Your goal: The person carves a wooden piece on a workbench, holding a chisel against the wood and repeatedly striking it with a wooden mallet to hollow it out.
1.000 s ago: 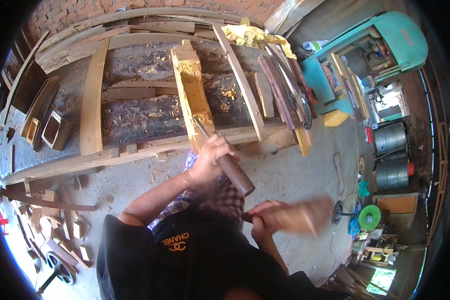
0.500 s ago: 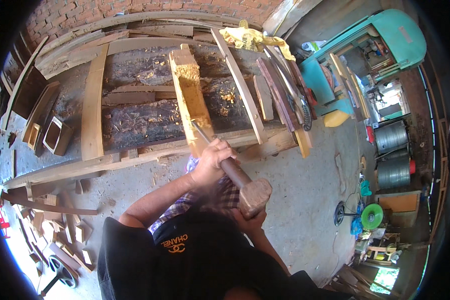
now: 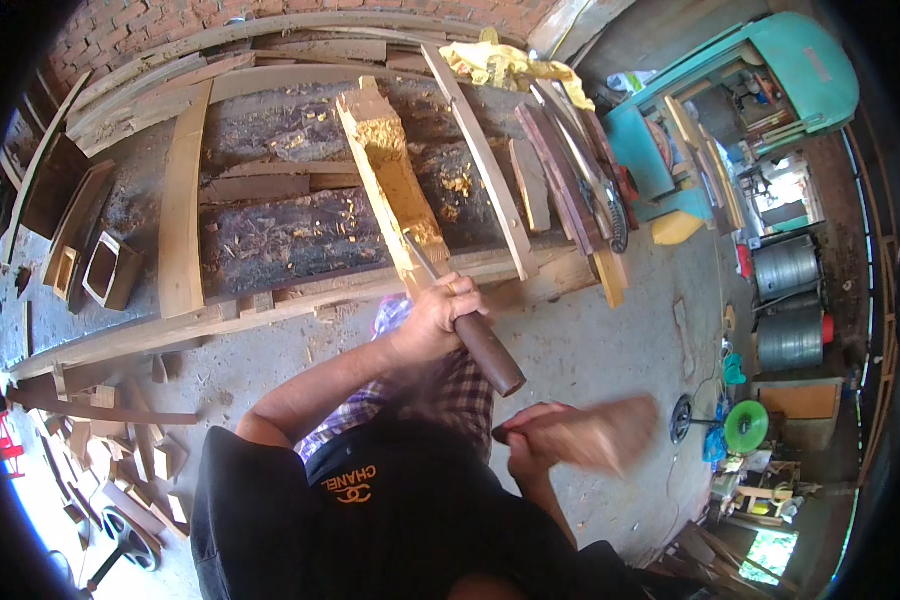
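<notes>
On the cluttered tabletop's near edge, the left hand [image 3: 438, 318] grips a chisel [image 3: 465, 312] against the pale wood block [image 3: 392, 185], while the right hand [image 3: 532, 436], fingers closed, has drawn the blurred mallet [image 3: 610, 432] back from the handle.

Bright daylight fills the scene, blowing out to white glare at the lower left rim and washing the concrete floor [image 3: 610, 340] pale, while shadows stay soft and short. The fisheye bends straight planks toward a black circular border. Motion blur smears the right hand [image 3: 545, 440] and its wooden mallet [image 3: 620, 435]; the rest is fairly sharp.
</notes>
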Motion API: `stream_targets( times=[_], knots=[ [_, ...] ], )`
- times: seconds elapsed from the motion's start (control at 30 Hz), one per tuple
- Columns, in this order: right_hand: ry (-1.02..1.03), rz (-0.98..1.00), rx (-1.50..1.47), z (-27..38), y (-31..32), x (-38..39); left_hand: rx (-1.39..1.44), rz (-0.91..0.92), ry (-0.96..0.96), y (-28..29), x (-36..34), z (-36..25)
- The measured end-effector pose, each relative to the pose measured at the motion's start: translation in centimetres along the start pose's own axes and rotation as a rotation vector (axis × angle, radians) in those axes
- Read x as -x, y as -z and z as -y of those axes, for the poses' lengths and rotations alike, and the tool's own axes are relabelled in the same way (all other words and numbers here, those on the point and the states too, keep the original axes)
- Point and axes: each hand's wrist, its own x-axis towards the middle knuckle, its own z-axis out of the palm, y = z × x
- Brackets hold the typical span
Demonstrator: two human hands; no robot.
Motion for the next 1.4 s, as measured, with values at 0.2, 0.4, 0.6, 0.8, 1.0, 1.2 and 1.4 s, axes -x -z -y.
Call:
stream_targets(
  times=[0.2,0.4,0.6,0.8,1.0,1.2,1.4],
  knots=[
    [-0.192,0.121,0.156,0.3,-0.7,0.8,-0.055,0.081,0.024,0.2,0.3,0.3],
    [-0.069,0.051,-0.275,-0.8,-0.2,2.4,-0.075,0.156,0.039,0.2,0.4,0.4],
    [-0.194,-0.046,0.077,0.1,-0.7,1.5,-0.101,0.170,0.031,0.0,0.9,0.7],
    [-0.148,0.256,-0.316,0.2,-0.3,1.2,-0.119,0.170,0.026,0.1,0.7,0.7],
    [-0.215,0.015,0.000,0.9,-0.3,0.8,-0.094,0.213,0.060,0.2,0.8,0.6],
    [0.410,0.085,0.394,-0.1,-1.3,0.3,-0.083,0.230,0.035,0.9,0.4,1.8],
    [-0.098,-0.020,-0.168,-1.0,-1.0,2.5,-0.159,0.231,0.045,3.0,-1.1,2.6]
  ],
)
